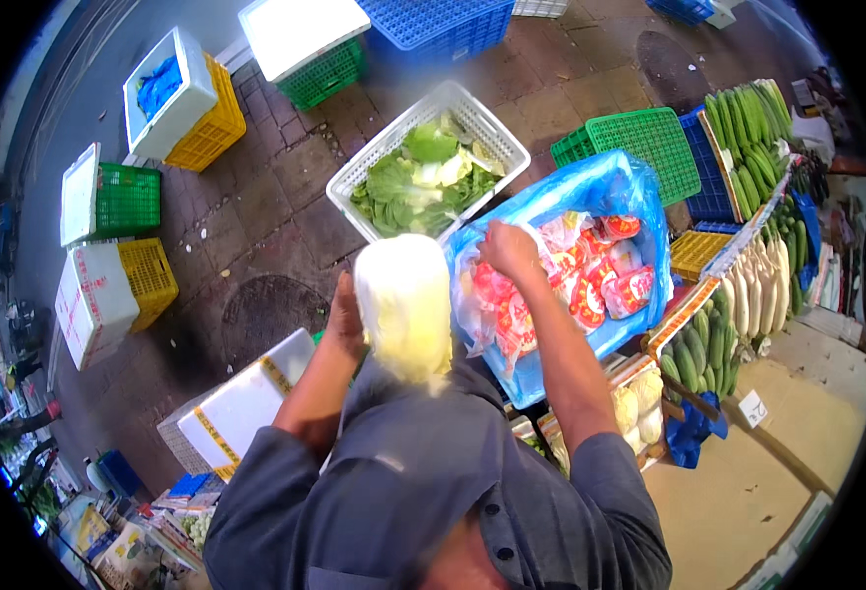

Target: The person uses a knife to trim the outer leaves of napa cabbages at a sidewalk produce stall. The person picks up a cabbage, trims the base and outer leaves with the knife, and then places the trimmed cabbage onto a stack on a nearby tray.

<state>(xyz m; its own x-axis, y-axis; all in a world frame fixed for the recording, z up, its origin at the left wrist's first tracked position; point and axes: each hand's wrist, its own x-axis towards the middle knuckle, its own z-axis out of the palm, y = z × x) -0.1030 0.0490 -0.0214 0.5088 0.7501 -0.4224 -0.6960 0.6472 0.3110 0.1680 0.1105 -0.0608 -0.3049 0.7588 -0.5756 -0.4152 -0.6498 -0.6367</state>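
My left hand [346, 317] gripped a pale cabbage [405, 307], fingers hidden behind it, just below the white basket's [354, 179] near corner. My right hand [508, 250] pinched a clear wrapper [472, 295] inside the blue-lined crate [590, 182].

I am standing on brick paving [285, 211] bearing a white basket [354, 182] of cabbage leaves, with 3 foam-topped crates far left.

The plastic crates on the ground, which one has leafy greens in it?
The white lattice crate just beyond the hands, beside the blue bag; the yellow, green and blue crates show no greens.
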